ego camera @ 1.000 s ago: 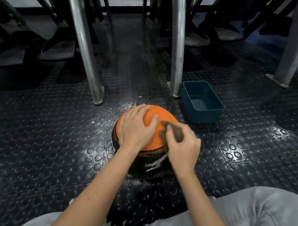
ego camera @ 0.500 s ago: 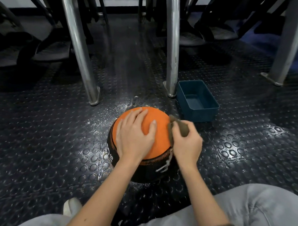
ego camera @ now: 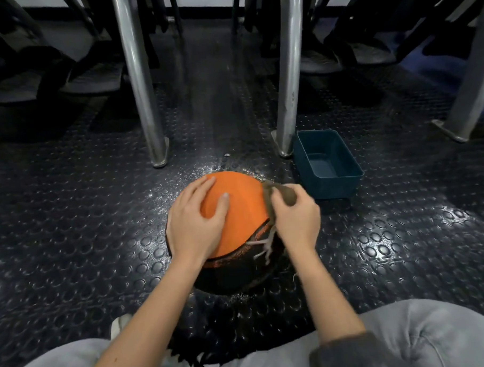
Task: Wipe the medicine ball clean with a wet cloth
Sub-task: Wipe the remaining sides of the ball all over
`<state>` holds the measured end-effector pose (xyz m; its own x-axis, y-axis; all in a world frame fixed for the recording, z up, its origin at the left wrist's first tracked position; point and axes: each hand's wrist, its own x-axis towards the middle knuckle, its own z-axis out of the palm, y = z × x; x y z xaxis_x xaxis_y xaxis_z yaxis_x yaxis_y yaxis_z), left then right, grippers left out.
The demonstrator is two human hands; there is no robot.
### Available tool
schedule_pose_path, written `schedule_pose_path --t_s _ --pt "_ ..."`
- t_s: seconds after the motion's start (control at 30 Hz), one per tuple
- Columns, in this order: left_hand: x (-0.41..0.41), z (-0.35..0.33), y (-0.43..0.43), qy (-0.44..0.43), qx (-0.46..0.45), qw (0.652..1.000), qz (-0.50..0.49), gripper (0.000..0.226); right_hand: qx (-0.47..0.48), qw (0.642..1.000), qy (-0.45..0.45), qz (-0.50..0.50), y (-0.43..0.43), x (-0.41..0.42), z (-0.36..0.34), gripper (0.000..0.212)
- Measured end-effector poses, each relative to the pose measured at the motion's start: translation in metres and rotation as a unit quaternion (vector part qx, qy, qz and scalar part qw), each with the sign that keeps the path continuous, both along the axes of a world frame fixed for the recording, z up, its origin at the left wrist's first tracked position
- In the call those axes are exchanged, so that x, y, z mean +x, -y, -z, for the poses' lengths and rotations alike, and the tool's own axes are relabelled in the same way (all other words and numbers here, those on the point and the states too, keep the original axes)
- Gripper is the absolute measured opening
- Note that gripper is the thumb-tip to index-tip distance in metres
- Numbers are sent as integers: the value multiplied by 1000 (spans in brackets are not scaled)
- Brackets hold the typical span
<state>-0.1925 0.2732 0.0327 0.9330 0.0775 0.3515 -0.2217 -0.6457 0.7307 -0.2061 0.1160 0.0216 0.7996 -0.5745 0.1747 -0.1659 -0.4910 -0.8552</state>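
A black rubber floor [ego camera: 71, 232] with raised round studs fills the view, glossy where the light catches it. At the bottom edge lie the person's grey trouser legs [ego camera: 425, 339], one knee on each side, with the toe of a white shoe [ego camera: 118, 324] showing beside the left one. Two shiny metal posts [ego camera: 139, 85] stand upright on the floor farther back, each ending in a small foot plate; dark gym equipment sits behind them in shadow.

The medicine ball [ego camera: 242, 211] rests on the floor between the knees and the posts, roughly centre. Its upper part is orange and pebbled, its lower part black, with white marks near the seam between the two. A dark blue rectangular tub [ego camera: 332, 187] sits on the floor just to the ball's right, close to the base of the right-hand post.

The left hand [ego camera: 195, 224] lies flat on the ball's upper left side, fingers spread and relaxed, holding nothing. The right hand [ego camera: 296, 217] pinches a bunched olive-brown cloth [ego camera: 287, 194] between thumb and curled fingers, pressing it against the ball's right edge. Pale frayed threads [ego camera: 263, 246] trail from the cloth across the black part. Tiny bright specks [ego camera: 220, 165] scatter on the floor just behind the ball.
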Motion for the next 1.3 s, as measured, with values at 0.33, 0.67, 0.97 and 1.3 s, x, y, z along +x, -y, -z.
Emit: schedule_pose_path --t_s 0.33,0.67,0.97,1.3 --pt "-7 6 -3 28 -13 999 -15 54 49 994 13 -98 -10 6 -18 15" --pt "-17 7 -5 33 -28 999 -11 54 142 986 -78 -30 15 11 0 18" --pt "-17 8 0 45 -25 999 1 52 50 994 -89 -50 18 8 -7 16" --pt "-14 8 7 51 -16 998 -27 51 -57 984 35 -166 -36 -25 -38 15"
